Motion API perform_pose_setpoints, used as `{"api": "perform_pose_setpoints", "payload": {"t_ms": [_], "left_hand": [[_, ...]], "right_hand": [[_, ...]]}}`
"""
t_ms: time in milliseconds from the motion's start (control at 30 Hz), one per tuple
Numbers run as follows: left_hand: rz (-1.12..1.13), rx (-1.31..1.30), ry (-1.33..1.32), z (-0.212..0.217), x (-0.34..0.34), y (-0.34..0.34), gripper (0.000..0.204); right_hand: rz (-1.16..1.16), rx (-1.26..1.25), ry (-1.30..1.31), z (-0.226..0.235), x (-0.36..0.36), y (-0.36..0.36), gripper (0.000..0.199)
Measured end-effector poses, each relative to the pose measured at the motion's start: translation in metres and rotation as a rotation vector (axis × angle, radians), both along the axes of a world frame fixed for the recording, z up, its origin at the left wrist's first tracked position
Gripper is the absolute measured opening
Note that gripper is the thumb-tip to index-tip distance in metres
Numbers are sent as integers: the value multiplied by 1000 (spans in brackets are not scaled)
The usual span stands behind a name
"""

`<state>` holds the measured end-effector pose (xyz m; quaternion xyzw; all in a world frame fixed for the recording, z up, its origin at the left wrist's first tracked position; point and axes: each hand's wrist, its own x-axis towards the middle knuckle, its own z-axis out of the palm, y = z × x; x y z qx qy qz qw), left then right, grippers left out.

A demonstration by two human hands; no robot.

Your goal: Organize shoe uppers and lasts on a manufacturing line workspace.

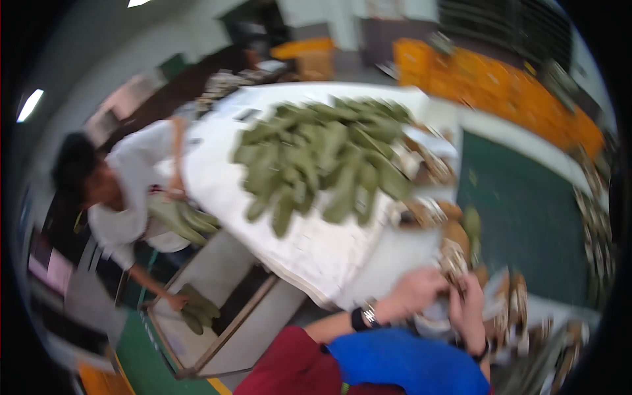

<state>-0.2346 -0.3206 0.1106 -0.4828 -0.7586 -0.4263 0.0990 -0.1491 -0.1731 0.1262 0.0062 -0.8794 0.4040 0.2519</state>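
My left hand [422, 289] and my right hand [469, 304] meet at the near edge of the white-covered table [322, 263]. The fingers of both are closed at the near end of a tan, sole-shaped bundle [454, 255] with whitish bands around it. Motion blur hides the exact grip. More tan and white bundles [424, 214] lie just beyond, along the table's right side. A wide heap of olive-green, sole-shaped pieces [316, 148] covers the table's middle, ahead and left of my hands.
At the left a co-worker [131, 178] in white holds green pieces [178, 220] and reaches to others [197, 309] on a framed cart [230, 322]. Orange crates [487, 82] line the far right. Tan bundles [510, 303] stand right of my hands, beside a dark green surface [520, 210].
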Motion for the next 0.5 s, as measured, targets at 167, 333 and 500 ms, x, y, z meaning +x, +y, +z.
{"api": "perform_pose_setpoints", "payload": {"t_ms": [167,333,500], "left_hand": [[-7,40,-26,20,-28,-46,19],[-118,22,-106,17,-41,-35,26],[48,129,-42,3,-53,-22,30]], "right_hand": [[-229,-182,113,6,-41,-24,22],[-303,-166,54,7,-27,-20,22],[-53,179,-8,24,-7,-19,29]]}}
